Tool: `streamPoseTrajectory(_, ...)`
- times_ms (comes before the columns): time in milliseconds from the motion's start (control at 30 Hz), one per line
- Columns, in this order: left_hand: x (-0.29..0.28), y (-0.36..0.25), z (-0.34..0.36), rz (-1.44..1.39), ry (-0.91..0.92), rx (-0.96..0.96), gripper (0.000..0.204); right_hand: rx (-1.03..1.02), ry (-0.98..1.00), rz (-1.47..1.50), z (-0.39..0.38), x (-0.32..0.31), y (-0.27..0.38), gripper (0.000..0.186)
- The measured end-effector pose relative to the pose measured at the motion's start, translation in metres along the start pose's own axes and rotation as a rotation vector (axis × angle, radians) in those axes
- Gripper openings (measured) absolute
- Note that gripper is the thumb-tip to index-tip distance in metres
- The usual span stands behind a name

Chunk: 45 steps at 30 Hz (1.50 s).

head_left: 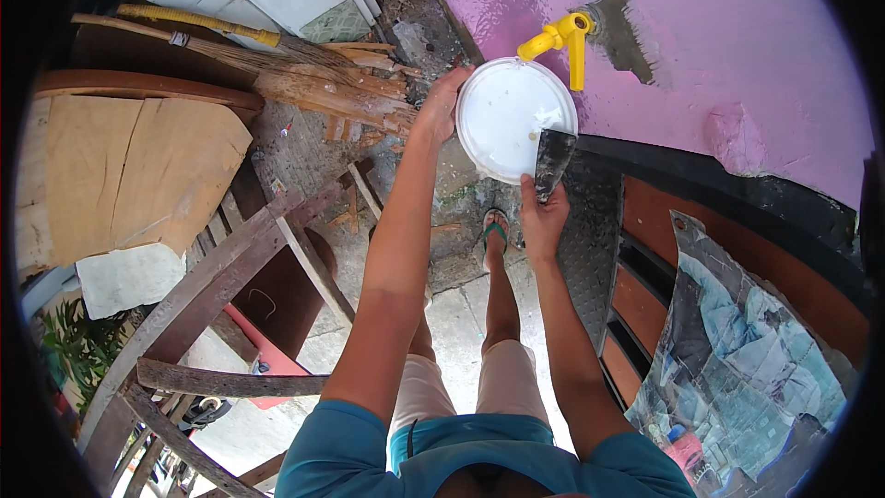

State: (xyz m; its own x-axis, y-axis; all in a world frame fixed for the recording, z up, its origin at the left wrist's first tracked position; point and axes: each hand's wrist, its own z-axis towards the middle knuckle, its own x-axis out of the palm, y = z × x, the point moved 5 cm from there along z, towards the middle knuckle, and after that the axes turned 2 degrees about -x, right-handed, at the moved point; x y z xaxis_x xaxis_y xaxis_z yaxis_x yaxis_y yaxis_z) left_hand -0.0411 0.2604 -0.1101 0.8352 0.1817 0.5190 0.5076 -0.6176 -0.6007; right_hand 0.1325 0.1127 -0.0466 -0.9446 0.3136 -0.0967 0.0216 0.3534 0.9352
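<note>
A round white plastic lid (502, 120) with a raised rim is held out in front of me, just below a yellow tap (556, 37) on the pink wall. Its left edge is gripped by my left hand (442, 106), whose fingers go behind the rim. My right hand (544, 217) is closed around the lower end of a flat black piece (555, 161), wider at the top, that looks wet and overlaps the lid's lower right. I cannot tell exactly what kind of tool or scrap it is. Wet glints show on the lid near the tap's mouth.
Two brooms (212, 51) lie across wood scraps (341, 97) at upper left. A curved wooden frame (198, 286) and brown board (129, 175) stand left. Along the right side are an orange-brown slatted panel (641, 286) and a torn printed sheet (737, 350). My sandalled foot (495, 221) stands on concrete.
</note>
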Motion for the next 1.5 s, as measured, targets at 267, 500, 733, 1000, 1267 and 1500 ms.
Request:
streamPoseTrajectory(267,-0.061,0.062,0.015,-0.411,0.096,0.029,0.044,-0.888,0.34,-0.586,0.044,0.057,0.084,0.032)
streamPoseTrajectory(500,-0.033,-0.007,0.003,-0.764,0.294,0.068,0.059,-0.97,0.193,-0.733,0.091,0.062,0.079,0.024)
streamPoseTrajectory(733,-0.071,-0.014,-0.002,-0.251,-0.12,0.289,0.036,-0.178,0.727,-0.452,0.111,0.091,0.06,0.049)
streamPoseTrajectory(1000,-0.056,-0.001,0.008,-0.224,-0.179,0.32,0.035,-0.233,0.399,-0.386,0.131,0.063,0.066,0.033)
streamPoseTrajectory(1267,-0.027,-0.004,-0.022,-0.395,-0.109,0.313,0.044,-0.347,0.598,-0.636,0.056,0.042,0.03,0.066)
streamPoseTrajectory(1500,-0.046,0.009,-0.024,-0.27,-0.195,0.324,0.046,-0.29,0.365,-0.54,0.099,0.054,0.024,0.071)
